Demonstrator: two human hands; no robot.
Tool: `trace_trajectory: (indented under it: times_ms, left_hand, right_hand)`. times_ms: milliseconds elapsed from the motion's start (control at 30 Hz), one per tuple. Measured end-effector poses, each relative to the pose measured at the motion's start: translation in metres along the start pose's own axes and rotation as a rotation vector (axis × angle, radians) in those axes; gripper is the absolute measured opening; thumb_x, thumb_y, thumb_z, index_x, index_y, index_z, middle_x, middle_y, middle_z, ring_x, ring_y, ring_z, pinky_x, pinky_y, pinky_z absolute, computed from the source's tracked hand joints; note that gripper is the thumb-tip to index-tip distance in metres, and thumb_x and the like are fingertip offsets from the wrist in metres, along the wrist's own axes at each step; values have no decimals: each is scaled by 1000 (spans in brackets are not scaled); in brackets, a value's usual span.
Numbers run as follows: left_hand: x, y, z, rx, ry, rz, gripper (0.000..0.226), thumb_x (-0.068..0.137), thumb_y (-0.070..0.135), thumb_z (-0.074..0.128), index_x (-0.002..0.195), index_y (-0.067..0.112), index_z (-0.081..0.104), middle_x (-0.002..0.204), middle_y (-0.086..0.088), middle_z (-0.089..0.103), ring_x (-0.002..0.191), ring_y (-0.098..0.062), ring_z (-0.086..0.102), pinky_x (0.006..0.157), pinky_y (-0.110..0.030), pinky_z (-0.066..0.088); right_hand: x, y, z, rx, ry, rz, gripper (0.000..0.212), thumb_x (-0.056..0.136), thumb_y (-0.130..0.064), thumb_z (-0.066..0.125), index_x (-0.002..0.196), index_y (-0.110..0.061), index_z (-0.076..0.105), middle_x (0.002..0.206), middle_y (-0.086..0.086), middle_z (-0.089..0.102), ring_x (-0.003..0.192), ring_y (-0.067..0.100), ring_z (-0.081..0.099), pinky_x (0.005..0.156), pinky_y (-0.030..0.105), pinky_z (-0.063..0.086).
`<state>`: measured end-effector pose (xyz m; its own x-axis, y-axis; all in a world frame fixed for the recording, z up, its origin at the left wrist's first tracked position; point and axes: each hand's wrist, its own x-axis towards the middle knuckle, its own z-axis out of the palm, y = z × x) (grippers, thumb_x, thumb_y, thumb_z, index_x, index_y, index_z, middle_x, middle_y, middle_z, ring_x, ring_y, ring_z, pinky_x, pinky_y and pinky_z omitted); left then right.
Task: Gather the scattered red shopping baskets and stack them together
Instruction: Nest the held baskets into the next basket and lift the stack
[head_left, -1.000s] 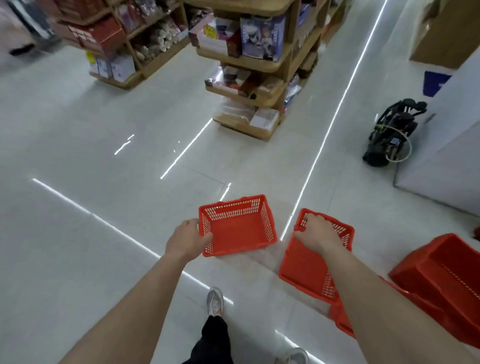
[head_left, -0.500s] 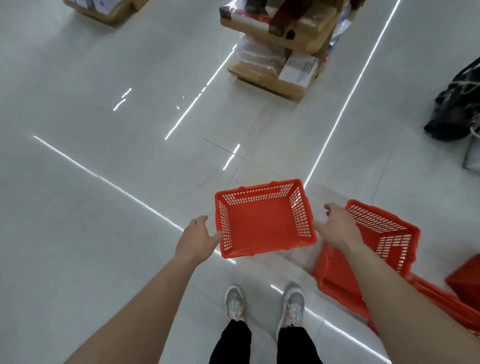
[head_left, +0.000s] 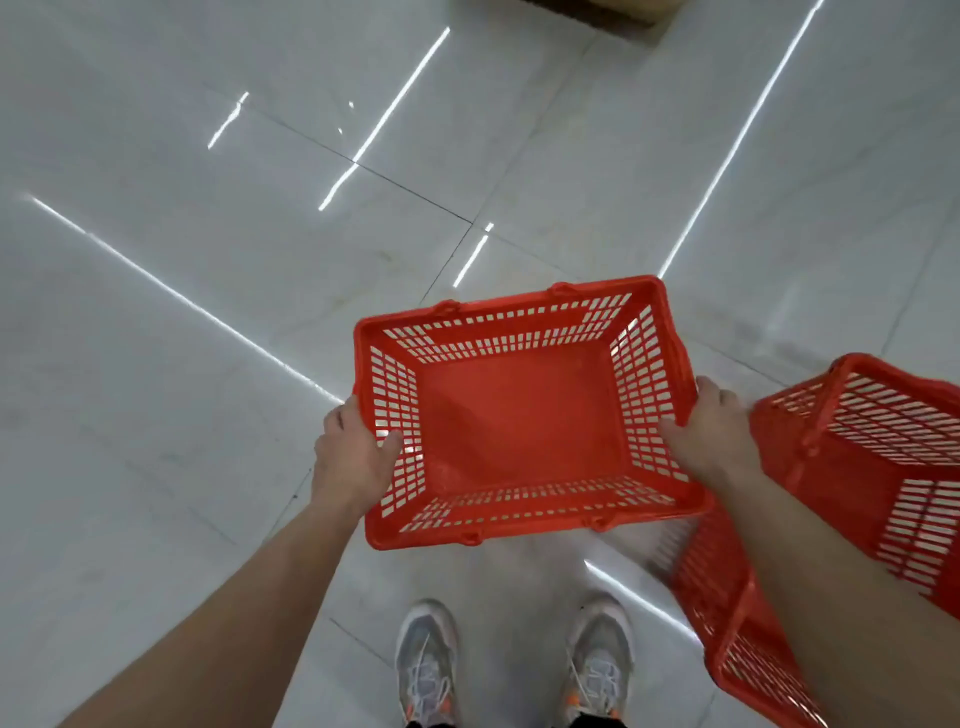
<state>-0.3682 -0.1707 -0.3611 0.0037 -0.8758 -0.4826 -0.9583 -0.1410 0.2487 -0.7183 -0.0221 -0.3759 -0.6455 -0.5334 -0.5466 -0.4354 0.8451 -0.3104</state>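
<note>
Both hands hold one red basket (head_left: 522, 415) level above the pale tiled floor (head_left: 208, 312), its open top facing up and nothing inside. The left hand (head_left: 353, 457) has its grip closed over the left rim, thumb inside the slotted wall; the right hand (head_left: 709, 441) has its grip closed over the right rim. Just beside the right forearm, more red baskets (head_left: 883, 457) lie tipped on the floor. Two grey sneakers (head_left: 428, 665) stand below the held basket.
</note>
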Motion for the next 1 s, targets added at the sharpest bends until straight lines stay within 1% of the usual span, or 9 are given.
trace_trajectory:
  times_ms: [100, 167, 267, 400, 600, 700, 767, 900, 1000]
  left_hand:
    - [9, -8, 39, -71, 22, -94, 76, 91, 47, 61, 150, 25, 19, 142, -15, 43, 119, -38, 57, 91, -57, 50]
    - [12, -10, 53, -110, 45, -148, 74, 93, 41, 60, 150, 26, 15, 139, -15, 44, 114, -38, 59, 87, -57, 52]
    - [15, -11, 51, -182, 69, -184, 66, 93, 45, 55, 148, 29, 22, 135, -11, 49, 108, -35, 63, 85, -58, 55]
    - [-8, 0, 10, -195, 85, -98, 71, 85, 62, 52, 144, 31, 30, 131, -5, 54, 104, -30, 65, 84, -58, 56]
    - [-69, 45, -120, -285, 114, 3, 60, 90, 62, 50, 142, 33, 36, 127, 0, 58, 101, -25, 67, 84, -55, 57]
    - [-108, 75, -198, -351, 155, 89, 41, 97, 53, 48, 134, 36, 44, 108, 13, 62, 78, -9, 68, 67, -35, 59]
    - [-136, 96, -247, -356, 181, 133, 36, 100, 45, 49, 133, 33, 46, 105, 13, 64, 70, -3, 64, 61, -26, 54]
    - [-193, 141, -329, -376, 157, 181, 39, 99, 43, 50, 136, 28, 47, 114, 2, 68, 83, -17, 70, 73, -44, 60]
    - [-238, 172, -372, -391, 124, 303, 37, 100, 44, 48, 135, 31, 46, 112, 4, 68, 82, -16, 70, 73, -43, 60]
  right_hand:
    - [18, 13, 32, 113, 38, 9, 74, 84, -19, 66, 146, -4, 30, 137, 27, 46, 124, 45, 47, 104, 48, 38]
    - [25, 17, 45, 215, 118, 1, 66, 85, -12, 60, 145, -5, 33, 137, 25, 48, 123, 42, 49, 102, 44, 39]
    - [25, 19, 45, 272, 223, -33, 57, 84, -8, 56, 139, -2, 43, 132, 24, 53, 120, 40, 51, 102, 43, 40]
    - [5, 10, 11, 303, 246, -45, 55, 83, -14, 59, 136, -5, 48, 130, 20, 58, 119, 38, 55, 103, 44, 44]
    - [-72, -31, -110, 336, 317, -88, 46, 91, -17, 59, 134, -3, 51, 127, 21, 60, 117, 38, 57, 102, 44, 44]
    - [-125, -47, -190, 336, 390, -98, 39, 95, -16, 58, 130, 0, 53, 122, 23, 63, 114, 40, 59, 99, 43, 43]
    - [-164, -53, -243, 344, 438, -87, 36, 94, -12, 57, 128, 2, 54, 119, 25, 64, 111, 42, 60, 97, 44, 44]
    - [-257, -49, -332, 376, 541, -14, 33, 94, -7, 55, 127, -1, 54, 116, 25, 66, 107, 43, 62, 93, 42, 46]
    - [-335, -32, -378, 410, 642, 74, 34, 93, -5, 57, 127, -2, 56, 113, 26, 66, 104, 44, 62, 89, 43, 46]
